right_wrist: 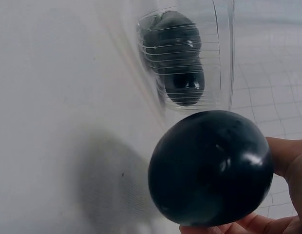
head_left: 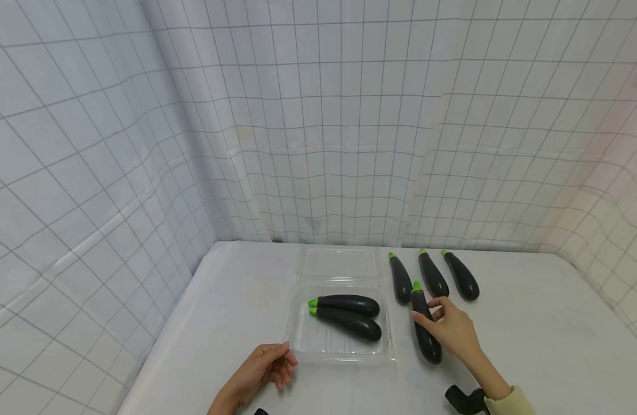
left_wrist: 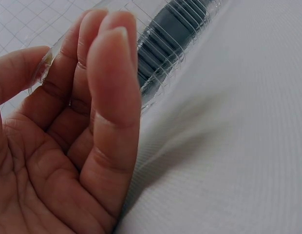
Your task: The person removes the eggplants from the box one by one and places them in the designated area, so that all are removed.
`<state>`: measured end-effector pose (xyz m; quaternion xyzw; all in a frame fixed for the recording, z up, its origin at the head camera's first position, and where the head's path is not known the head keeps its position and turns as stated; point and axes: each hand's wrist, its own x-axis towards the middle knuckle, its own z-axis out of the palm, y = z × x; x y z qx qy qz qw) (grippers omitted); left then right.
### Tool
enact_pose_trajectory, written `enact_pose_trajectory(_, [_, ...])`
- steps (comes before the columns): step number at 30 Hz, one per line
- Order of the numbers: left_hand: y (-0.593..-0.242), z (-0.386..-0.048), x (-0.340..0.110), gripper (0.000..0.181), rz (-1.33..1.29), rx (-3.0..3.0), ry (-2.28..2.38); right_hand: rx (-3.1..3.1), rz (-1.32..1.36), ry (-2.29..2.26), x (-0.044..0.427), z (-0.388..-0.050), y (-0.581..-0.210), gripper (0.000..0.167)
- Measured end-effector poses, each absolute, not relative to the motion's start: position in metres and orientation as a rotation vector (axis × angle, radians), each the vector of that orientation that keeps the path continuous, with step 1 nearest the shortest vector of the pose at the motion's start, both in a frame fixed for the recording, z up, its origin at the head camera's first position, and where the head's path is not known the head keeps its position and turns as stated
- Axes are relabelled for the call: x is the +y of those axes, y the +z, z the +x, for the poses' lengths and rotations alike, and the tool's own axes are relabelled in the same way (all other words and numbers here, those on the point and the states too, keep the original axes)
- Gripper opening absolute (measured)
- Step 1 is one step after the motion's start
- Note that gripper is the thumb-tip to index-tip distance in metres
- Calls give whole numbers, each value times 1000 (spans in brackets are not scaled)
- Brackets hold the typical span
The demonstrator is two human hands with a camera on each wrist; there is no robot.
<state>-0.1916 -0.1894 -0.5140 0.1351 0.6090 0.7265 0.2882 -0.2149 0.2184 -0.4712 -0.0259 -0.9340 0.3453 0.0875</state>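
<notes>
White gridded curtains (head_left: 323, 115) stand around a white-covered desk (head_left: 235, 300). Toward its near edge, the left hand (head_left: 267, 366) pinches the near left corner of an open clear container (head_left: 301, 328) holding two eggplants (head_left: 349, 324), stems leftward. Just right of that, a single eggplant (head_left: 427, 340) is gripped between thumb and fingers of the right hand (head_left: 455, 328); three loose eggplants (head_left: 433, 275) lie toward the desk's far edge. The step in hand looks like picking up the single eggplant; the next move probably calls for a firm, level lift clear of its neighbours
</notes>
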Motion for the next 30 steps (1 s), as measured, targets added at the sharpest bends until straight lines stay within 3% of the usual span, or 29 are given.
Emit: enact_pose_trajectory(30, [-515,-192,-189,42,344,1628,1938,-2930,-88,910,216,-207,-481,63])
